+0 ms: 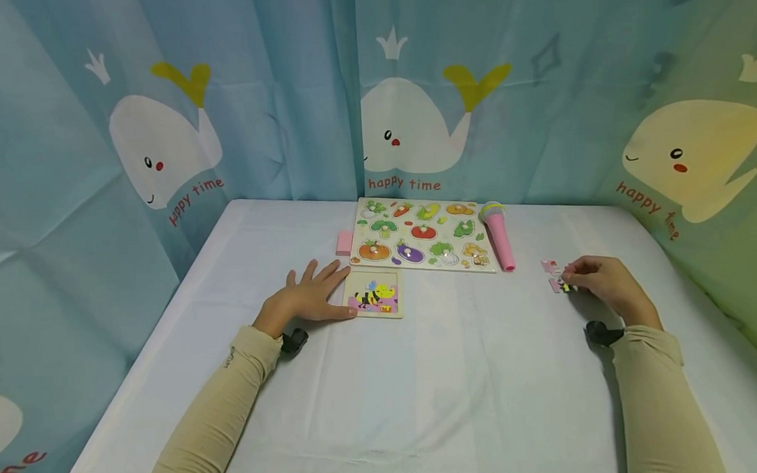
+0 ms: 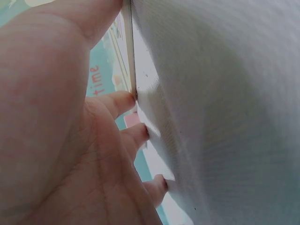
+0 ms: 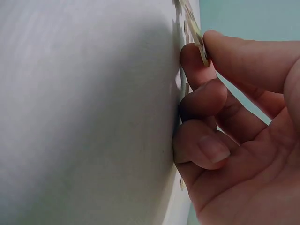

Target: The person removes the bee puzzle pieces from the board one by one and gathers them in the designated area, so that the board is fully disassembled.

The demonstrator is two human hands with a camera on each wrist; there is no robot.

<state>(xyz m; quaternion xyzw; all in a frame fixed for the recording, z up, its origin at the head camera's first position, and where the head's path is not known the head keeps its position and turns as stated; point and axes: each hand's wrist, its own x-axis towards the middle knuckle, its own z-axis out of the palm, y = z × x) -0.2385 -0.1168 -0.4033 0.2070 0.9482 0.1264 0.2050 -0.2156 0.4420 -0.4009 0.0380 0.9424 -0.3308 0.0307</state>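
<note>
Square pale-wood puzzle tray w/ a yellow-and-black bee picture (image 1: 400, 291) lies flat on the white cloth-covered worktop (image 1: 415, 388), far half, a bit L of the middle. L hand (image 1: 308, 300) is spread beside it, thumb on the tray's near-left corner, index tip at its far-left one, prob. to stop it sliding; L grip is released, nothing clasped. R hand (image 1: 602, 284) is out toward the worktop's R edge, its grip grasping a thin wooden puzzle piece (image 3: 202, 52) btwn thumb and index (fingers hide most of its face, so can't tell the pattern). Pinched thus prob. b/c a flat bit gives little to hold but its rim. Small flat pink-patterned loose pieces (image 1: 555, 285) lie by those fingertips, well apart from the tray, prob. so each can be taken singly. Near the worktop's far edge: a rectangular wooden vegetable board (image 1: 445, 235), a pink-handled toy mic (image 1: 500, 243) along its R side, a small pink rectangular block (image 1: 344, 242) at its L, prob. parked there out of the hands' way.
</note>
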